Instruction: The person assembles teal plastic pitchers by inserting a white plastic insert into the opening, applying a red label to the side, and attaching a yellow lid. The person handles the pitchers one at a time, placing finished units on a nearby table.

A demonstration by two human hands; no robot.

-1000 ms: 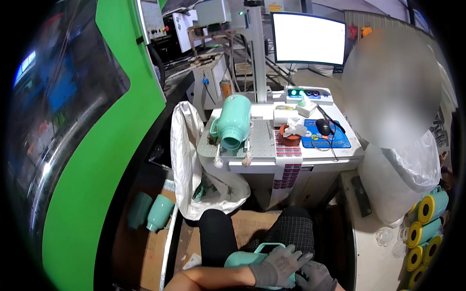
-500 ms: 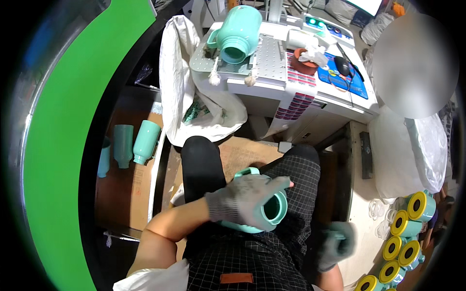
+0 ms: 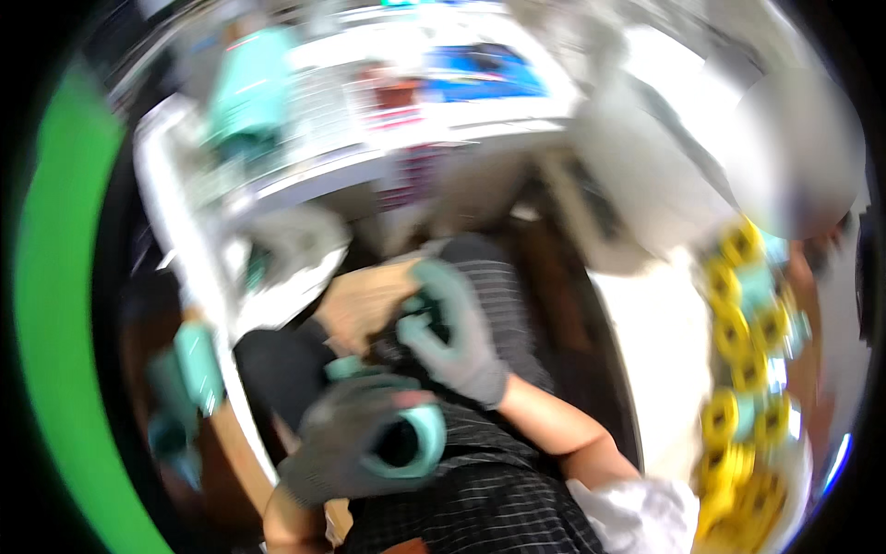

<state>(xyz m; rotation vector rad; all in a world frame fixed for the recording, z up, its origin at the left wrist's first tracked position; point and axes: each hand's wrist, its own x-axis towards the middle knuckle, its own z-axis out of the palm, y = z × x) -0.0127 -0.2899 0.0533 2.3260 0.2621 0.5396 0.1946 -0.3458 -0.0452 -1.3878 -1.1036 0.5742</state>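
A teal flask casing (image 3: 427, 441) lies across my lap, its round open mouth toward the lower right and a handle on its far side. My left hand (image 3: 346, 434), in a grey glove, is wrapped over the casing and grips it near the mouth. Just beyond and to the right, my gloved right hand (image 3: 466, 346) is curled round a small teal part (image 3: 420, 334). Motion blur smears this part, and I cannot tell its exact kind. The two hands are close together.
A larger teal jug (image 3: 249, 88) lies on the white workbench (image 3: 323, 162). Teal casings (image 3: 198, 365) lie in a box at the left. Several teal flasks with yellow ends (image 3: 734, 332) line the right-hand table (image 3: 660, 369). White sacks (image 3: 637, 157) stand at the far right.
My right hand has come from the right side to the lap, close to the flask casing, carrying the small teal part. The view has swung right. My left hand still grips the casing.
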